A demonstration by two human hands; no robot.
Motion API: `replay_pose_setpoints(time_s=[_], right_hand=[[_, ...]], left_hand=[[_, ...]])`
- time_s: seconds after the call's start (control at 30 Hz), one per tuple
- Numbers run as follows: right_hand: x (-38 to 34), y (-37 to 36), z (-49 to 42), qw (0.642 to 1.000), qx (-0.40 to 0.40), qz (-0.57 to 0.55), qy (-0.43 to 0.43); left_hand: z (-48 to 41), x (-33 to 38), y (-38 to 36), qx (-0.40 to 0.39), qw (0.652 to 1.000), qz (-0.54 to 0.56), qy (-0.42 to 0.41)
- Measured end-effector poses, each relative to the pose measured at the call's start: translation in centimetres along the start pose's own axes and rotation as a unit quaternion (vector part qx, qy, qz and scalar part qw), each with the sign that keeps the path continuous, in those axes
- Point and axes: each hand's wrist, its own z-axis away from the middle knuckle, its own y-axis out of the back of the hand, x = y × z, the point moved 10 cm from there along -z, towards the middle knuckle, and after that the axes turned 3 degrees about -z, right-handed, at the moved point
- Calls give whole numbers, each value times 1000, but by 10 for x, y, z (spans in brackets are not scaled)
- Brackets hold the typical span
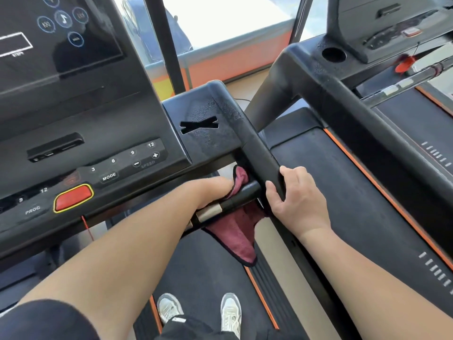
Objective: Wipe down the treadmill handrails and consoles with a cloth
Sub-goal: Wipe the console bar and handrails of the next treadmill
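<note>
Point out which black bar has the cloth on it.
The short crossbar with the silver plate: the left hand holds the maroon cloth on it. The long side handrail has only the bare right hand.

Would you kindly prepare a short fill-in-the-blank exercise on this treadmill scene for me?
1. The left hand presses the maroon ____ on the short bar.
2. The right hand grips the side ____.
3. The yellow-rimmed button on the console is ____.
4. The key under 3 and 6 reads ____.
Missing words: cloth; handrail; red; MODE.
</note>
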Motion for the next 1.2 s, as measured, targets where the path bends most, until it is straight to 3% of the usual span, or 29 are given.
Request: replay_pose_setpoints(time_s=[0.07, 0.13, 0.2, 0.27, 0.33, 0.4, 0.5, 0.63, 0.73, 0.8, 0.9, 0.97, 1.0, 1.1, 1.2], right_hand=[[0, 0, 1, 1000, -3, 1, -3], [0, 0, 2, 1000, -6, 3, -4], [0, 0, 2, 1000, -7, 3, -4], [0, 0, 2, 1000, -8, 3, -3], [0, -1, 2, 1000, -8, 4, -1], [-1, 1, 3, 1000, 8, 3, 5], [-2, 2, 2, 1000, 23, 10, 14], [-2, 3, 2, 999, 29, 13, 16], [-2, 3, 1, 999, 31, 11, 17], [-2, 3, 0, 999, 30, 12, 19], [-3, 2, 1, 999, 22, 16, 18], [-2, 1, 1, 1000, 15, 13, 12], [-1, 1, 1, 1000, 12, 13, 9], [-2, 0, 0, 1000, 6, 17, 11], [-2, 2, 0, 1000, 9, 22, 11]], left_hand=[[5, 3, 0, 14, 1000, -11, -7], [20, 15, 0, 61, 993, -88, -56], [47, 30, -5, 173, 945, -244, -128], [71, 23, -24, 263, 894, -344, -117], [85, 13, -52, 293, 861, -398, -115], [93, 16, -65, 335, 808, -451, -178], [104, 34, -30, 389, 778, -434, -235], [69, 33, -11, 296, 850, -416, -132], [49, 39, -8, 255, 907, -300, -151], [36, 44, -5, 179, 947, -210, -163], [22, 31, 1, 59, 995, -52, -60], [22, 29, 1, 49, 995, -89, -17], [24, 34, 2, 84, 991, -99, -27], [47, 36, -5, 255, 942, -187, -108], [67, 19, -42, 266, 906, -317, -84]])
